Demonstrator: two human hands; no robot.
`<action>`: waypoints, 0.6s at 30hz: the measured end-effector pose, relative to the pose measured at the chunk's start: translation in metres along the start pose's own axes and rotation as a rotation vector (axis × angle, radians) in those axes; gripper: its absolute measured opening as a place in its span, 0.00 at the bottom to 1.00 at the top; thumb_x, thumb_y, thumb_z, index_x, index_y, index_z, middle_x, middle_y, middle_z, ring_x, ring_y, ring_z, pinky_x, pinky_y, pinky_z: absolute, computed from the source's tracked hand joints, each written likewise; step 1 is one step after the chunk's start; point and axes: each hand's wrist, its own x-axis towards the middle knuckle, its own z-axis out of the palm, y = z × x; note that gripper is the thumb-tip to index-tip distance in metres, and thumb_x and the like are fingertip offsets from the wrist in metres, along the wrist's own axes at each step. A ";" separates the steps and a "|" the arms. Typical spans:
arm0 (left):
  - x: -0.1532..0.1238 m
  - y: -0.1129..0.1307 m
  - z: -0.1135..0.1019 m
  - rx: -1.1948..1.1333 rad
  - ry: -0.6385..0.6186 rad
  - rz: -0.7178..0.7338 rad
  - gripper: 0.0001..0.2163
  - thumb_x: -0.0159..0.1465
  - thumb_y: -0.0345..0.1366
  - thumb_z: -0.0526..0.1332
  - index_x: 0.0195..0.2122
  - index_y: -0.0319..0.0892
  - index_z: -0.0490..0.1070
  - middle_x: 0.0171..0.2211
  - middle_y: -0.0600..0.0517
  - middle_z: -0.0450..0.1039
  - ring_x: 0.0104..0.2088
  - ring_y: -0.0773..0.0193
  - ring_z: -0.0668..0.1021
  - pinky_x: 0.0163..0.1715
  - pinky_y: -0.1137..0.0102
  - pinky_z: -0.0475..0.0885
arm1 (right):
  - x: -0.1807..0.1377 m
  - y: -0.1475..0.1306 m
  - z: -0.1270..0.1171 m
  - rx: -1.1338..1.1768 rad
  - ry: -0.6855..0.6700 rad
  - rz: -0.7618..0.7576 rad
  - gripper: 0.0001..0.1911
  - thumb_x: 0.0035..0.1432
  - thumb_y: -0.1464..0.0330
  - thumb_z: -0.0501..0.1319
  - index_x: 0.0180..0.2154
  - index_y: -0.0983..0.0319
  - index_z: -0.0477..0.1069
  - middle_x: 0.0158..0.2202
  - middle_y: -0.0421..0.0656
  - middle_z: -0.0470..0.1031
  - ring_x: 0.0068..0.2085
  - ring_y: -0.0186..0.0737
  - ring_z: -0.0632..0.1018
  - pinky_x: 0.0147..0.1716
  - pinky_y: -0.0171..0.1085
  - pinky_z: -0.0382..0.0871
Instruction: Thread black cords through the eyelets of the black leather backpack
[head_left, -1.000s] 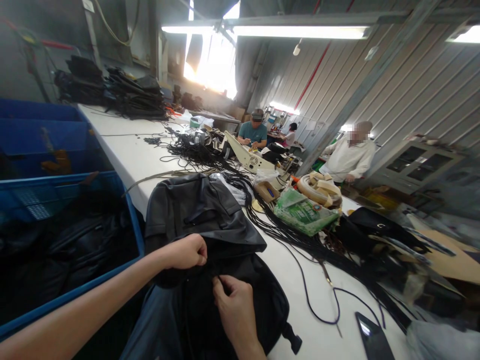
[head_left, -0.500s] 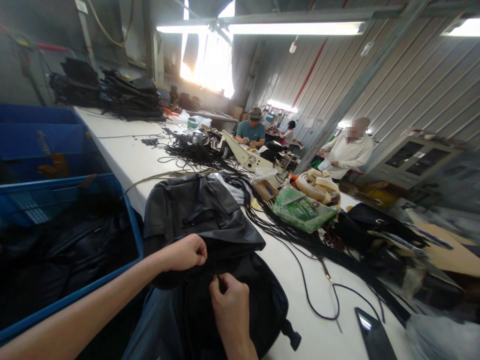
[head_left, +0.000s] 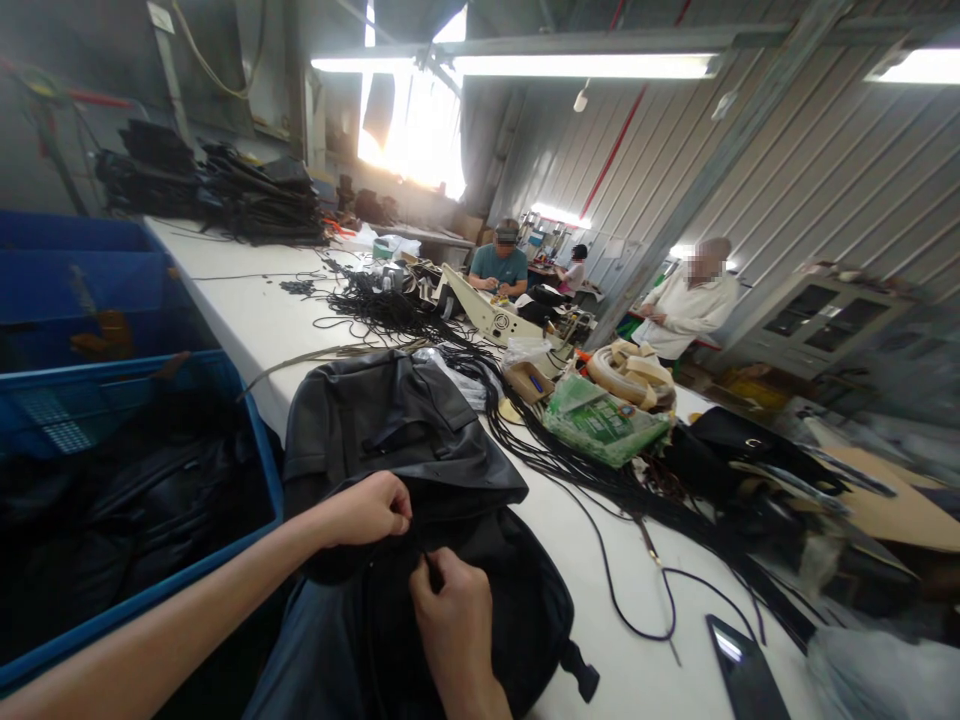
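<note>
Blue plastic crate (head_left: 271,470) of black goods stands left of a black backpack (head_left: 390,405) lying partly on the tabletop (head_left: 581,590). The left hand (head_left: 384,508), curled closed, grips its edge; the right hand (head_left: 452,605) pinches a dark part, exactly which unclear. Farther right lies a smartphone (head_left: 744,665).

The bag (head_left: 409,405) lies at the near edge of the worktop (head_left: 232,315), the left hand (head_left: 367,508) farther up it than the right hand (head_left: 457,600). Left of it stands a crate (head_left: 34,410); to the right a phone (head_left: 744,668) lies on the worktop. Cords (head_left: 491,385) run behind the bag and rightward, a machine (head_left: 491,312) beyond them.
</note>
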 end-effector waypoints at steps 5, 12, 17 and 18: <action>0.002 -0.004 0.002 -0.148 -0.103 -0.018 0.10 0.56 0.39 0.64 0.34 0.40 0.82 0.31 0.48 0.84 0.31 0.57 0.83 0.33 0.66 0.75 | 0.002 -0.005 -0.005 -0.037 -0.037 -0.057 0.18 0.73 0.68 0.58 0.29 0.59 0.78 0.27 0.44 0.82 0.26 0.38 0.77 0.30 0.40 0.51; 0.001 -0.007 0.010 -0.117 -0.121 0.050 0.24 0.45 0.27 0.65 0.44 0.41 0.86 0.34 0.49 0.87 0.37 0.53 0.85 0.38 0.65 0.76 | 0.001 -0.007 -0.007 0.035 -0.048 -0.060 0.20 0.74 0.69 0.58 0.27 0.59 0.76 0.26 0.44 0.82 0.26 0.38 0.77 0.30 0.40 0.51; -0.001 -0.004 0.022 -0.094 -0.019 0.093 0.10 0.55 0.32 0.64 0.35 0.43 0.86 0.33 0.49 0.86 0.38 0.54 0.84 0.43 0.64 0.75 | -0.001 -0.009 -0.022 0.095 -0.103 -0.074 0.20 0.77 0.65 0.59 0.30 0.59 0.79 0.28 0.44 0.81 0.29 0.40 0.78 0.30 0.38 0.57; -0.001 -0.003 0.023 -0.112 -0.008 0.090 0.10 0.57 0.33 0.64 0.36 0.42 0.85 0.33 0.49 0.85 0.37 0.54 0.84 0.42 0.64 0.75 | 0.001 -0.006 -0.030 0.123 -0.077 -0.081 0.20 0.77 0.63 0.58 0.33 0.59 0.81 0.31 0.45 0.81 0.31 0.41 0.79 0.32 0.37 0.60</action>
